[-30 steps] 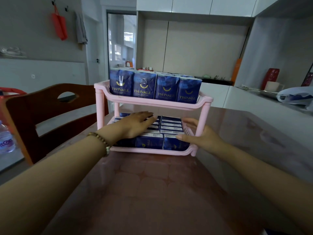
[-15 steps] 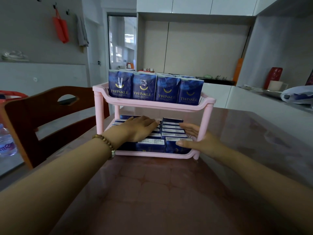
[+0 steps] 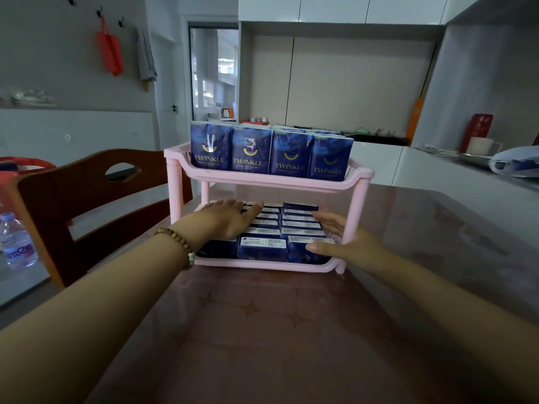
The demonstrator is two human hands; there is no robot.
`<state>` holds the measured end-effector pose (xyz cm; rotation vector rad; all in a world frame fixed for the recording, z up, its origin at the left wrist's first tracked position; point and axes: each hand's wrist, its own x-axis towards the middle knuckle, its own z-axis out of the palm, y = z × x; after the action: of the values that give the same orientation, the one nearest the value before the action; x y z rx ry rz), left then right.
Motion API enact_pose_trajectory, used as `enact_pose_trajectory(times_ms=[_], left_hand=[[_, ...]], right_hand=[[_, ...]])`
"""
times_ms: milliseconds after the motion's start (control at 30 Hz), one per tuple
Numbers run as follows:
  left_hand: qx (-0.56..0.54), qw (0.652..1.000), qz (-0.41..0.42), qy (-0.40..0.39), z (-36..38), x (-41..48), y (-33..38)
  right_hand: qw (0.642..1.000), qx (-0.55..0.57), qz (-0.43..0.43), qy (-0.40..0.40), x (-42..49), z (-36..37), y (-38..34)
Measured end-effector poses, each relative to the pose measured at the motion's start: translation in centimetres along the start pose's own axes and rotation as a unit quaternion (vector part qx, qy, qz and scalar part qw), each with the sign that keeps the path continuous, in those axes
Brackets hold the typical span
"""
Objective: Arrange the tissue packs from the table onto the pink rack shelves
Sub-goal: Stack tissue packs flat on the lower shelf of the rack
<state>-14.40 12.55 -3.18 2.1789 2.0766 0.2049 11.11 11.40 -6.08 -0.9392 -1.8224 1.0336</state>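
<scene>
A pink two-shelf rack [image 3: 356, 199] stands on the table. Several dark blue Twinkle tissue packs [image 3: 269, 154] stand upright in rows on its top shelf. More blue packs [image 3: 294, 221] fill the bottom shelf in rows. My left hand [image 3: 230, 218], with a bead bracelet at the wrist, lies flat with straight fingers on top of the left rows of the bottom shelf. My right hand [image 3: 342, 243] reaches in at the right side, fingers straight against the side of the right row, thumb touching the front right pack.
The reddish glossy table [image 3: 262, 330] stretches toward me in front of the rack. A brown wooden chair [image 3: 87, 199] stands at the left, with a water bottle [image 3: 17, 243] beyond it. A counter at the right holds a white mug [image 3: 481, 145] and a red vase [image 3: 478, 129].
Both hands stay on the bottom-shelf packs with only slight shifts. The view has tilted a little, so the rack sits lower in the frame.
</scene>
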Motion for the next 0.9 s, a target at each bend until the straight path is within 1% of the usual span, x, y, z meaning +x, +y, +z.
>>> enact_pose_trajectory(times_ms=[133, 267, 333, 433, 533, 600, 667, 767, 833, 900], left_hand=[[-0.026, 1.0, 0.006, 0.01, -0.1, -1.2, 0.2], [-0.001, 0.998, 0.043, 0.04, -1.2, -3.6, 1.7], [0.001, 0.995, 0.079, 0.057, -1.9, -5.6, 3.1], [0.004, 0.991, 0.126, 0.055, -1.9, -8.5, 5.2], [0.027, 0.983, 0.17, 0.067, -1.3, -11.7, 7.1], [0.034, 0.976, 0.204, 0.062, -0.9, -14.2, 8.5], [-0.002, 0.969, 0.244, 0.046, -0.2, -16.7, 9.8], [-0.116, 0.955, 0.27, -0.038, 1.5, -19.8, 11.7], [-0.143, 0.945, 0.277, -0.098, 2.8, -21.0, 12.9], [-0.162, 0.937, 0.278, -0.136, 3.7, -21.5, 14.1]], right_hand=[[1.0, -0.001, 0.012, 0.003, -0.1, 0.1, -0.3], [0.999, 0.001, 0.028, 0.021, -0.9, -0.4, -1.8], [0.999, -0.024, 0.044, 0.015, -1.8, -1.2, -3.0], [0.996, -0.053, 0.065, 0.019, -4.0, -2.4, -5.3], [0.984, -0.137, 0.104, 0.05, -7.3, -3.6, -7.6], [0.976, -0.18, 0.114, 0.049, -10.6, -4.2, -9.2], [0.973, -0.198, 0.112, 0.039, -14.3, -4.7, -10.0], [0.971, -0.202, 0.121, 0.037, -19.6, -5.1, -10.0], [0.968, -0.206, 0.143, 0.025, -22.0, -5.5, -9.4], [0.961, -0.215, 0.176, -0.005, -23.2, -5.8, -9.2]])
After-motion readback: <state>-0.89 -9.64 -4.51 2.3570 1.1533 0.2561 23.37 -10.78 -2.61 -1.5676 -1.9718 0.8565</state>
